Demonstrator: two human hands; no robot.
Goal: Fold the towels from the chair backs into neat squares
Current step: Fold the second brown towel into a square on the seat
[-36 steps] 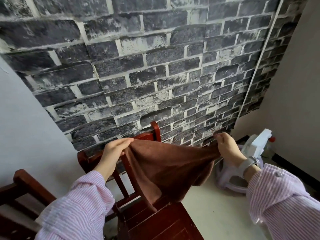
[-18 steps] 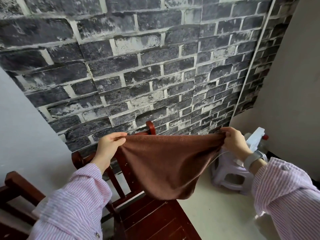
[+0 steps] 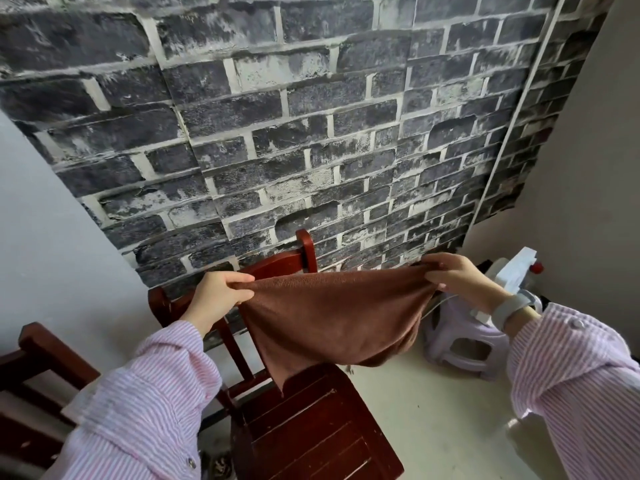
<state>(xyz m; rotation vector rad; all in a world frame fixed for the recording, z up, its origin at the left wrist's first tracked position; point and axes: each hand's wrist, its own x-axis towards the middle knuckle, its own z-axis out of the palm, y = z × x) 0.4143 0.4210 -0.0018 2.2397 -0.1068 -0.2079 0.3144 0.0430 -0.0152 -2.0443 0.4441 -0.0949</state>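
Observation:
A brown towel [image 3: 336, 317] hangs stretched in the air between my two hands, above the seat of a dark red wooden chair [image 3: 311, 427]. My left hand [image 3: 216, 297] pinches its left top corner just in front of the chair back. My right hand [image 3: 460, 282] pinches the right top corner, out past the chair's right side. The top edge runs nearly straight between my hands. The lower part sags and one corner dangles down to the seat's rear edge.
A second red wooden chair [image 3: 38, 362] stands at the lower left. A pale purple plastic stool [image 3: 464, 348] with a white object [image 3: 516, 271] on it sits on the floor at the right. A dark brick-pattern wall [image 3: 311, 133] is close behind.
My hands have drawn further apart and the towel's top edge has gone from slack to taut. The towel has lifted off the chair back and hangs higher.

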